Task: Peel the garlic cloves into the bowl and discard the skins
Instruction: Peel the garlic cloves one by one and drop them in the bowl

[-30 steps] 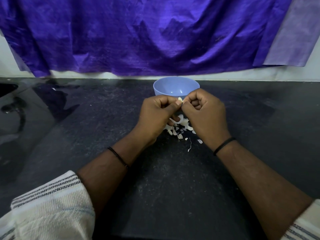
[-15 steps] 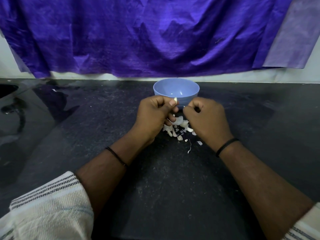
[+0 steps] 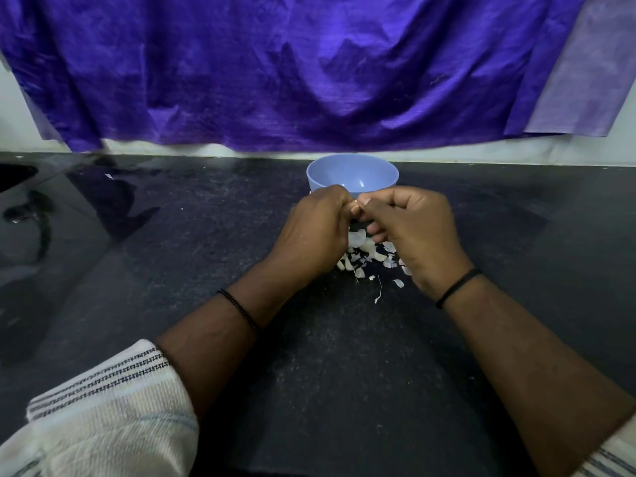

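A light blue bowl [image 3: 352, 177] stands on the dark counter near the wall, and I see nothing in the part of it that shows. Just in front of it my left hand [image 3: 315, 232] and my right hand [image 3: 418, 232] meet fingertip to fingertip. Both pinch a small garlic clove [image 3: 355, 204], almost hidden between the thumbs and fingers. Under the hands lies a heap of white garlic cloves and skins [image 3: 366, 251] on the counter. A few loose skin flakes [image 3: 378, 292] trail toward me.
The dark speckled counter [image 3: 330, 356] stretches wide on both sides. A purple cloth [image 3: 292, 70] hangs on the wall behind the bowl. A dark sink edge [image 3: 13, 173] shows at the far left. My striped sleeves frame the bottom corners.
The right hand had drawn apart from the left half a second ago; now it is back against the left hand's fingertips, pinching at the clove. The pile and bowl have not moved.
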